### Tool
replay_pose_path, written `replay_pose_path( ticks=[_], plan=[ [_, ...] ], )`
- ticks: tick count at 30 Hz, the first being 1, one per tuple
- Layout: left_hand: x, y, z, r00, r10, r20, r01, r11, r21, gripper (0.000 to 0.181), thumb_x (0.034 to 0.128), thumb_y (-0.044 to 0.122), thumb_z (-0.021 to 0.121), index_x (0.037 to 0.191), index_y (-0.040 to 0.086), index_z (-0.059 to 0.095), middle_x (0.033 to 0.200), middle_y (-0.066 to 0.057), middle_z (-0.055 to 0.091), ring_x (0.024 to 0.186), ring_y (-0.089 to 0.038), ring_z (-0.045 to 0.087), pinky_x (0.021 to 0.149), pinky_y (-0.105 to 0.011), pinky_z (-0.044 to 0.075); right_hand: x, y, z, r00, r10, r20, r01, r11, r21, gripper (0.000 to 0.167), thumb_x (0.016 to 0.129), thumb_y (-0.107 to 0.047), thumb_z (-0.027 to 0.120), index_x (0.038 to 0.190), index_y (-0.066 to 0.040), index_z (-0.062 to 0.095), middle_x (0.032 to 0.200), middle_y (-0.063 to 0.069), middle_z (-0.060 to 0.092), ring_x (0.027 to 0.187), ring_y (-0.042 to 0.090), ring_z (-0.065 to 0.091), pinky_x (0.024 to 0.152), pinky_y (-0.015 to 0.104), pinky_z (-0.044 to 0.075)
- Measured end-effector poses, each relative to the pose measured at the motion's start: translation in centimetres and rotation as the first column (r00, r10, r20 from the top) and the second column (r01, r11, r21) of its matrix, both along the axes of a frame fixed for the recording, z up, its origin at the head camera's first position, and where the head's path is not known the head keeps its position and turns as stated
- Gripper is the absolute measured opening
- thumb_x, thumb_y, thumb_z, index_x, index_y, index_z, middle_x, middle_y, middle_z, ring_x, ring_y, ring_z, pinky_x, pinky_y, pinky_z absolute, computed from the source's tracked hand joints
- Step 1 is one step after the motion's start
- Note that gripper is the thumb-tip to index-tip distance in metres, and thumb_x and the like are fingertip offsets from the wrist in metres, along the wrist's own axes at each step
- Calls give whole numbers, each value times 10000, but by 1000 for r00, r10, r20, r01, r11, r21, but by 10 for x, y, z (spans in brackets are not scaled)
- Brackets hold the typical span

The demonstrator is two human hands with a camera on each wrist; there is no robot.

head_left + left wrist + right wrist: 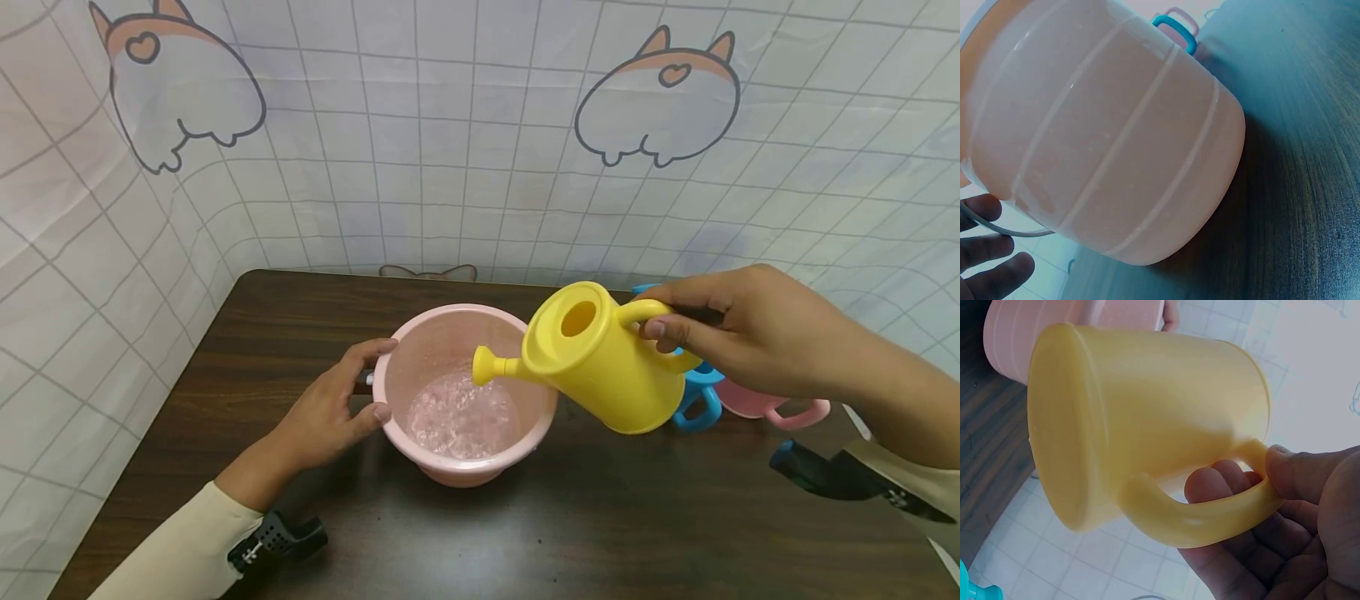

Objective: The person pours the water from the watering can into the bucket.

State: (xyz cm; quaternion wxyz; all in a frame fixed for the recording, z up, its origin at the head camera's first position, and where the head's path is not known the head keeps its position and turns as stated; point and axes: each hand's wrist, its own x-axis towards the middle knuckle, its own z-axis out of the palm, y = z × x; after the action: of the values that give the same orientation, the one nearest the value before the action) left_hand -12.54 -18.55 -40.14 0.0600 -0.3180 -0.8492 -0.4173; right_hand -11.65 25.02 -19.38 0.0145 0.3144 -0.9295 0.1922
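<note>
My right hand (757, 333) grips the handle of a yellow watering can (607, 375), fingers curled round it in the right wrist view. The can is tilted left, its spout reaching over the mouth of a pink bucket (427, 346). Rippling, bubbly water (461, 417) lies in the bucket, which stands on the table. At the bucket's left rim my left hand (333, 412) holds on, with thumb and forefinger at the edge. Its other fingertips (1007, 275) show near the bucket's thin carrying handle (1022, 234) in the left wrist view.
Behind the yellow can and right hand stand a blue item with a handle (699, 408) and a pink item with a handle (798, 414), both partly hidden. The dark wooden table (600, 533) meets a white grid-patterned cloth (465, 167) at the back and left.
</note>
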Motion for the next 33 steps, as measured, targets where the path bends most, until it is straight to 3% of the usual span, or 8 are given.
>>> replay_pose_path(
  ticks=[7, 14, 21, 33],
  plan=[
    [0, 0, 0, 1000, 2, 1, -2, 1000, -1, 708, 991, 614, 532, 1548, 231, 324, 1328, -106, 583, 1051, -257, 683, 833, -557, 576, -3, -5, 3, 997, 70, -28, -70, 998, 1, 184, 968, -171, 731, 1128, -258, 754, 873, -197, 685, 691, 44, 606, 582, 246, 524],
    [0, 0, 0, 1000, 1, 10, -1, 1000, -3, 701, 992, 594, 548, 1551, 241, 317, 1338, -107, 577, 1057, -259, 683, 839, -554, 576, -2, -9, 8, 999, 36, 9, -36, 999, 24, 221, 980, -223, 721, 1193, -267, 757, 941, -185, 717, 767, 41, 643, 642, 257, 550],
    [0, 1, 0, 1000, 7, 16, -7, 1000, 1, 714, 988, 628, 530, 1551, 242, 320, 1333, -113, 580, 1047, -270, 687, 829, -567, 575, -5, -13, 10, 995, 95, -15, -94, 995, 32, 247, 981, -209, 719, 1223, -244, 747, 1002, -172, 728, 775, 33, 652, 668, 258, 570],
    [1, 0, 0, 1000, 6, 11, -6, 1000, 0, 714, 987, 625, 533, 1548, 239, 321, 1342, -116, 577, 1049, -274, 687, 827, -566, 576, -6, -17, 13, 997, 52, 50, -55, 997, 49, 248, 999, -260, 695, 1243, -245, 740, 1070, -119, 740, 866, 31, 677, 722, 280, 583]
  ],
)
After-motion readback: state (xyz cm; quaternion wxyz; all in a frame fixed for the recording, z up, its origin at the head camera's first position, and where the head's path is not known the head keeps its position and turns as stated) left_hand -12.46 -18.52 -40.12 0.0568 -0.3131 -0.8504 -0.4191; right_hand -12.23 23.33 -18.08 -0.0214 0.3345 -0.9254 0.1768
